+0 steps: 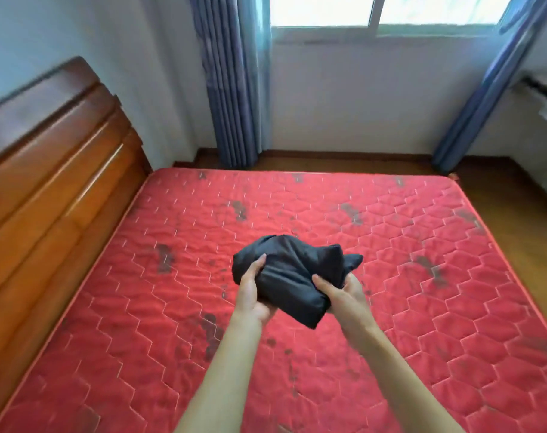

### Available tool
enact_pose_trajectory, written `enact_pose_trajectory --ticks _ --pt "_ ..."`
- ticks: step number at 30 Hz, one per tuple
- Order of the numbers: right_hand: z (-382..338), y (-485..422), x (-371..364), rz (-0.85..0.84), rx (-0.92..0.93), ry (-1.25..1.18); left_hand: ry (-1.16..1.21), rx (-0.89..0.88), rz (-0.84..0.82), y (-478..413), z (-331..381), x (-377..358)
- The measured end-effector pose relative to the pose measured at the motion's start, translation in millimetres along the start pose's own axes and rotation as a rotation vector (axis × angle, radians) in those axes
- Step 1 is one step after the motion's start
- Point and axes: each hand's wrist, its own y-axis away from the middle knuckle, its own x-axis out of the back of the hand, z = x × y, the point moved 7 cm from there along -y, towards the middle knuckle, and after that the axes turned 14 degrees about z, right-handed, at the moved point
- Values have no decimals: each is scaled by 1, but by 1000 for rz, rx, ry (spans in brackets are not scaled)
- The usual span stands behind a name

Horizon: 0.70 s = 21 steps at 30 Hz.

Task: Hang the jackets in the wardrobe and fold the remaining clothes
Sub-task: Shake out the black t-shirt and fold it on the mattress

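Above a red mattress [391, 245], the left hand [253, 295] and right hand [344, 295] cradle a bundled dark garment [291, 276], fingers curled around its ends, apparently keeping it compact for folding.

This is a bedroom in a home. A red quilted mattress [328, 229] fills the lower frame, a wooden headboard [47, 157] stands at left. Blue curtains [231, 82] flank a window [375, 10] at top.

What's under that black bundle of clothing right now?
The left hand and right hand grip the black garment from below, holding it over the red mattress. Their fingers beneath it and the mattress patch behind it are covered.
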Motion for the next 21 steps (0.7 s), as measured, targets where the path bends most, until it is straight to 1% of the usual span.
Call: enact_pose_trajectory --ticks 5,6,9,11,13,15,17,21 --pt "-84 29 17 -59 85 -174 88 -215 -150 68 54 -34" --pt "-99 35 22 -67 105 -196 98 -262 -202 85 62 -38" --pt "-138 53 36 -83 181 -214 65 -390 -364 134 81 -40" --pt "-162 66 38 -113 219 -230 45 -472 -411 165 96 -34" --pt "-180 81 35 -174 233 -262 21 -532 -433 193 110 -22" --pt "-195 97 30 -245 228 -288 -12 -556 -436 224 117 -5" --pt "-204 113 24 -331 216 -289 -50 -580 -401 254 122 15" --pt "-205 151 5 -480 197 -245 -109 -723 -289 315 127 66"
